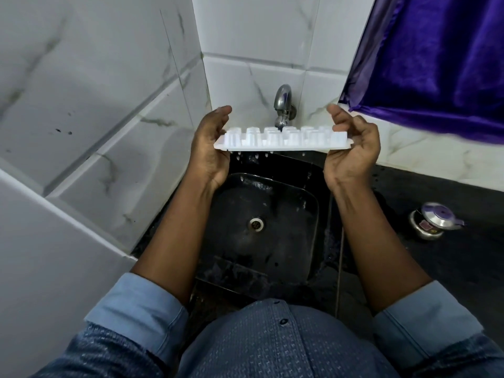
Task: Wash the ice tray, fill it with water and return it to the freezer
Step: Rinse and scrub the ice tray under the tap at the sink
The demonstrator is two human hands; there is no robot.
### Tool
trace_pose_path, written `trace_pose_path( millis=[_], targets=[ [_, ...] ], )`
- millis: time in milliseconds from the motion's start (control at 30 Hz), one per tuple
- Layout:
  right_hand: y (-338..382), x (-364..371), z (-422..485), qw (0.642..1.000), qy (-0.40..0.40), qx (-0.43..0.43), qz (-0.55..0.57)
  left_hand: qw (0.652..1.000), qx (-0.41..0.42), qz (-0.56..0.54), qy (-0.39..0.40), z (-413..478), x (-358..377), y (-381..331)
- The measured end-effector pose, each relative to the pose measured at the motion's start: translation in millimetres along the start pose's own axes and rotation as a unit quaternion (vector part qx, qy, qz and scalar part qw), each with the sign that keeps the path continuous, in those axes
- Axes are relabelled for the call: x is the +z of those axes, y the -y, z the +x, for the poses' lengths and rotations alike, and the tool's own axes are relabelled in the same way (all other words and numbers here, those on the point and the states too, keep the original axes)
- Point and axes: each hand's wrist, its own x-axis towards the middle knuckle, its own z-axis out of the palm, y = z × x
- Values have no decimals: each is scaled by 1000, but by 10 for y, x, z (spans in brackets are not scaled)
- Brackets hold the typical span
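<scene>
Grips inverted, dripping ice tray [283, 141] by both short ends, left hand [211, 151] and right hand [354, 151] fingers curled round them, above black sink [289, 214], under tap [283, 105].

Dim, even indoor light; glare glints on the wet black sink [313, 203]; wide-angle bending and softness at the edges.

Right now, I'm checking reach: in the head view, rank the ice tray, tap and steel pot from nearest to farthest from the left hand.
1. Ice tray, held at its left end by the left hand.
2. Tap, just behind the tray's middle.
3. Steel pot, far right on the counter.
</scene>
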Motion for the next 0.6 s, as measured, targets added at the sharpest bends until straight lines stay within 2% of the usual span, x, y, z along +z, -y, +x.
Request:
trace_pose_path(
  millis=[100,200,333,433,500,600],
  targets=[
    [-7,-78,59,998,-5,63,-18,996,-61,-17,59,-71,-33,2],
    [17,-118,96,990,45,89,-97,993,-89,-3,79,-76,-116,-57],
    [115,-186,80,968,97,176,-147,984,-131,-31,112,-15,-257,-66],
    [78,-201,73,951,77,224,-199,984,-159,-4,78,36,-328,-36],
    [22,-247,76,937,68,225,-259,983,-166,45,62,42,-322,23],
    [-43,-287,42,910,74,211,-348,985,-167,18,31,2,-296,98]
  ],
)
